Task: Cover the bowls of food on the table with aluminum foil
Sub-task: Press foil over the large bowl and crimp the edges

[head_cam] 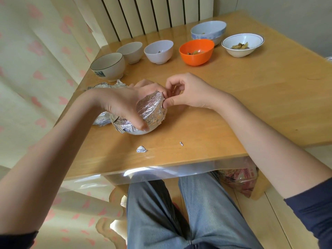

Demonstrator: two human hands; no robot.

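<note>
Head view: the right hand point(181, 90) pinches the foil point(152, 108) edge at the far right rim of the bowl point(142, 131), thumb below, fingers curled above. The left hand point(125, 103) grips the same bowl from its left side, fingers spread over the foil top. So the bowl lies between both hands, touching each, near the front of the table point(233, 105). Other foil point(107, 86) lies just behind the left hand. The next press probably goes along the rim toward the person. Uncovered bowls, the orange bowl point(196, 52) among them, stand well apart at the far side.

Home dining corner: wooden table point(251, 105), radiator point(152, 13), heart-print curtain point(36, 51), food bowls point(196, 52).
</note>
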